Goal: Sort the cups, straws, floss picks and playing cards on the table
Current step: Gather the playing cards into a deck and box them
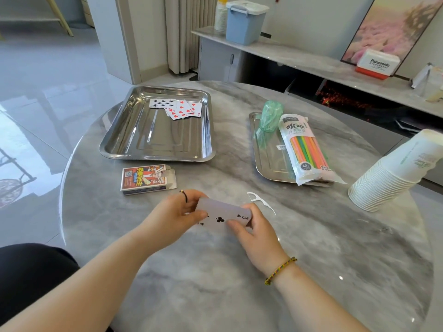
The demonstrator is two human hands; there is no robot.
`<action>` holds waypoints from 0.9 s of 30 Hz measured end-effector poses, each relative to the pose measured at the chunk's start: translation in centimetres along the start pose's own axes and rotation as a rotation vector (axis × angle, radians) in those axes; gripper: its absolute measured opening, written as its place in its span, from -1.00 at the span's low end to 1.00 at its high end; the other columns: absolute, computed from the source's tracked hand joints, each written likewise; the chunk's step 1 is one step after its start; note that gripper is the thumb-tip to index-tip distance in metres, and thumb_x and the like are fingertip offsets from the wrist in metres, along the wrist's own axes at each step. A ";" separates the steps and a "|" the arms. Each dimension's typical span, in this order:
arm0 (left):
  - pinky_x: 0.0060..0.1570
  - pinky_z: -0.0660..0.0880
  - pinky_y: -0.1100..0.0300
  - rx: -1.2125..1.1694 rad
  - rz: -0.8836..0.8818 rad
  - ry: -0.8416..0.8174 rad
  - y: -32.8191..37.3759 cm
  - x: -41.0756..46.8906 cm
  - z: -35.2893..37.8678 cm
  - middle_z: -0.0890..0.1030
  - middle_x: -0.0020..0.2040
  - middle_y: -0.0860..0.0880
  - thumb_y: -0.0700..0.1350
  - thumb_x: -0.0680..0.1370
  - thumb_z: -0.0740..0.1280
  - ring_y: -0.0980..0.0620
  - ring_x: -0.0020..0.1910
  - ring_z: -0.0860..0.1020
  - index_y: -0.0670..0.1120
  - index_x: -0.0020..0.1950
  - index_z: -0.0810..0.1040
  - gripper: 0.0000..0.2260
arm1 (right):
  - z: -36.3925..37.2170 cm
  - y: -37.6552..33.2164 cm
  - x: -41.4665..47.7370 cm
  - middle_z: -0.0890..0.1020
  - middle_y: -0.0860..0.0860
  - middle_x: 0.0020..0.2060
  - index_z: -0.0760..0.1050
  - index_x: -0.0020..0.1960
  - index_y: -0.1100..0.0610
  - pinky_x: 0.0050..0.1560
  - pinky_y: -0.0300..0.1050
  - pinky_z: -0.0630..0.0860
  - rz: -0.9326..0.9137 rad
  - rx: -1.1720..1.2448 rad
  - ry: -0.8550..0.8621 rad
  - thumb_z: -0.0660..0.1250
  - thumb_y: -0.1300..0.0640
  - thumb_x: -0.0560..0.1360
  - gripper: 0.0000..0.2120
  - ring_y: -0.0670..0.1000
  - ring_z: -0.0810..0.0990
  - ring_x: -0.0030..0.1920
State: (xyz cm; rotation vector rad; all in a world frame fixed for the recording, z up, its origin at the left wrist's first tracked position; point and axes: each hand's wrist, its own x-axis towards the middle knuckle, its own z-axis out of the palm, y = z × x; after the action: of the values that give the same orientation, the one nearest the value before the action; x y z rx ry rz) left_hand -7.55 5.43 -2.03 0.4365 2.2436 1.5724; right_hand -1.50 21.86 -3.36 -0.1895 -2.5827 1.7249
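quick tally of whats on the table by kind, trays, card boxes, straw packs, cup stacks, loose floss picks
steel trays: 2
card box: 1
straw pack: 1
cup stack: 1
loose floss pick: 1
total: 6

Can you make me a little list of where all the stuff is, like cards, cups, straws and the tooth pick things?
hands: left hand and right hand both hold the held cards, three of clubs showing
card box: flap open, on the table near the left tray
tray cards: face up at the left tray's far end
right tray: holds the straw pack and green floss pick tub
loose floss pick: on the table, just beyond the right hand
cup stack: tipped over, far right
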 end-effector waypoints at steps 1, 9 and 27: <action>-0.22 0.40 0.55 0.131 0.044 0.002 -0.5 0.2 0.1 0.60 -0.36 0.28 -0.31 0.50 0.29 0.43 -0.28 0.52 0.10 -0.16 0.44 -0.72 | -0.3 0.5 0.2 0.45 -0.13 -0.31 0.30 -0.23 -0.03 -0.24 -0.42 0.35 -0.034 -0.083 0.011 0.31 0.24 0.48 -0.74 -0.24 0.45 -0.30; -0.10 0.35 0.21 0.606 0.095 0.014 -1.6 0.6 1.4 0.59 -0.03 -0.10 -0.15 0.55 0.23 -0.05 -0.02 0.52 -0.07 0.17 0.44 -0.80 | -0.3 1.9 0.5 0.38 -0.17 -0.37 0.21 -0.24 -0.14 -0.26 -0.40 0.33 -0.095 -0.314 -0.022 0.28 0.24 0.50 -0.64 -0.32 0.43 -0.25; 0.36 0.08 0.17 1.083 -0.060 0.021 -1.9 5.4 -7.1 0.13 0.45 0.03 -0.02 0.46 0.35 -0.02 0.43 0.18 0.07 0.46 0.09 -0.34 | -0.5 0.6 1.8 0.51 -0.02 -0.20 0.30 -0.17 0.01 -0.37 -0.32 0.49 0.142 0.177 -0.019 0.22 0.28 0.52 -0.79 -0.03 0.51 -0.27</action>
State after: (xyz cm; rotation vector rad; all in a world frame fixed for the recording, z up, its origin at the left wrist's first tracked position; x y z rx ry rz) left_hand -15.64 1.36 -2.25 0.5919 2.9067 0.1913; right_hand -3.19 22.78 -3.73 -0.3601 -2.4653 1.9998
